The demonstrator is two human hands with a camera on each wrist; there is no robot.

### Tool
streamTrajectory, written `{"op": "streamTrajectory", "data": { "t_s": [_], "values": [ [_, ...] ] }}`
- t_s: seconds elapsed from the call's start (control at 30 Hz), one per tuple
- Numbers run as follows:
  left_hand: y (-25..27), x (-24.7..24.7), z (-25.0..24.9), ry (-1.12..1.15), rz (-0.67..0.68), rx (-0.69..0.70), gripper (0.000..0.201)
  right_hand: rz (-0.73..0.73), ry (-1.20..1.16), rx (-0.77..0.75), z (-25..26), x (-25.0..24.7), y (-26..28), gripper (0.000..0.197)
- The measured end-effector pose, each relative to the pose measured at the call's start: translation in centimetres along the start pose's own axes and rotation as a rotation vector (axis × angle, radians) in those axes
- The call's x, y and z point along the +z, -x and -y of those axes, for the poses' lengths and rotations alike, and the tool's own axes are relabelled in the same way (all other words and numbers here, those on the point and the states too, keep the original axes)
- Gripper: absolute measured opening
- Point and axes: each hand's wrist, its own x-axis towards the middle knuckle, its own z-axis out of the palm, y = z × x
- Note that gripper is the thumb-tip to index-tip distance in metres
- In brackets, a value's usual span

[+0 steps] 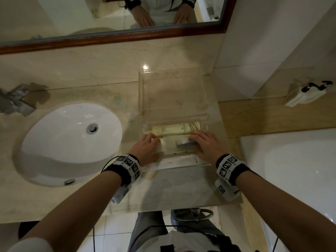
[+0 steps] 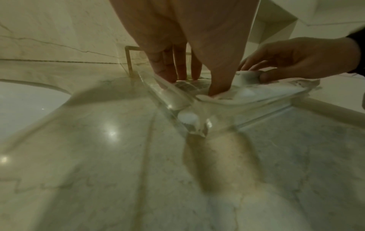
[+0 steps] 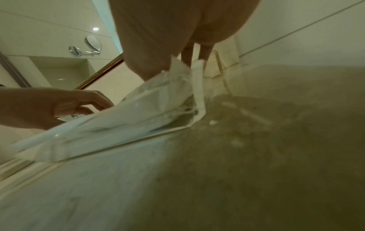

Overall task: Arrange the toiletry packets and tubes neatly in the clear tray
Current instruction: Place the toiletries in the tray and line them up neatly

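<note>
The clear tray (image 1: 143,91) stands on the marble counter, right of the sink. Its far part holds nothing; cream tubes (image 1: 172,129) and white packets (image 1: 172,145) lie across its near part. A long white packet (image 1: 178,160) lies against the front wall. My left hand (image 1: 147,146) presses straight fingers and thumb down on the packets' left end (image 2: 195,84). My right hand (image 1: 201,142) pinches the right end of a white packet between thumb and fingers (image 2: 254,73); that packet's edge (image 3: 177,67) sticks up beside the thumb. The tray's near corner (image 2: 195,125) and front rim (image 3: 138,134) show in the wrist views.
A white oval sink (image 1: 72,139) with a chrome faucet (image 1: 16,102) lies to the left. The wood-framed mirror (image 1: 127,33) runs along the back wall. At the right are a wooden ledge with a white pouch (image 1: 305,95) and a white tub (image 1: 291,170). The counter's front edge is close below my wrists.
</note>
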Motion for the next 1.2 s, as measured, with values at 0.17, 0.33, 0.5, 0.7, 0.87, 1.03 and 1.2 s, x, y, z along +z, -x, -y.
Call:
{"op": "streamTrajectory", "data": {
  "t_s": [0.17, 0.33, 0.5, 0.7, 0.87, 1.03, 1.2],
  "values": [
    [1.2, 0.1, 0.4, -0.054, -0.048, 0.138, 0.047, 0.027, 0.087, -0.104, -0.2, -0.3, 0.9, 0.048],
    [1.7, 0.8, 0.5, -0.140, -0.010, 0.295, 0.039, -0.021, 0.089, -0.185, 0.5, 0.0, 2.3, 0.026],
    [1.6, 0.5, 0.1, -0.120, 0.001, 0.283, 0.037, 0.048, 0.088, -0.125, 0.9, 0.3, 3.1, 0.036],
    [1.2, 0.7, -0.2, -0.112, 0.020, 0.174, 0.035, 0.017, 0.073, -0.091, 1.3, 0.0, 2.3, 0.018],
    [1.1, 1.0, -0.4, -0.056, 0.065, 0.112, 0.036, -0.013, -0.003, -0.069, 1.5, 0.0, 2.6, 0.026],
    [1.2, 0.8, -0.2, -0.089, 0.085, 0.127, 0.033, -0.013, -0.014, -0.088, 1.5, 0.2, 2.8, 0.011],
    [0.8, 1.1, 0.0, -0.069, -0.014, 0.139, 0.031, 0.004, -0.023, -0.041, 1.7, -0.2, 1.8, 0.011]
  ]
}}
